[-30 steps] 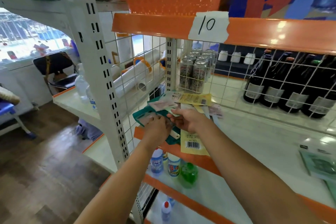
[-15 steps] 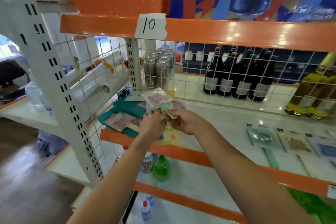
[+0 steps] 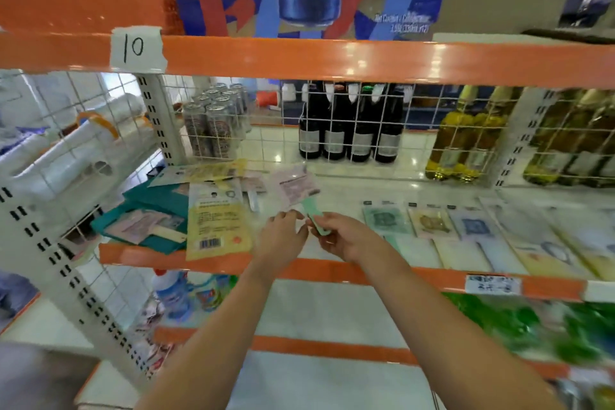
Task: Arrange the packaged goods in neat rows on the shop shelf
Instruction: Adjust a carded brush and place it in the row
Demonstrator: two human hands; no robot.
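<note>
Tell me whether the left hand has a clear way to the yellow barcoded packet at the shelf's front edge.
Probably yes: the left hand hovers just right of the yellow packet, which lies on top of the pile, nothing between them. The hand seems to hold nothing.

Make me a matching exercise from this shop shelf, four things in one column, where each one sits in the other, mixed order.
Things:
1. pink packet
2. yellow packet
3. dark bottles
4. cans

Places:
A. behind the wire grid, by the left post
B. held by the right hand
C. overhanging the shelf's orange edge
D. behind the wire grid, middle

Pairs: 1-B, 2-C, 3-D, 4-A
</note>
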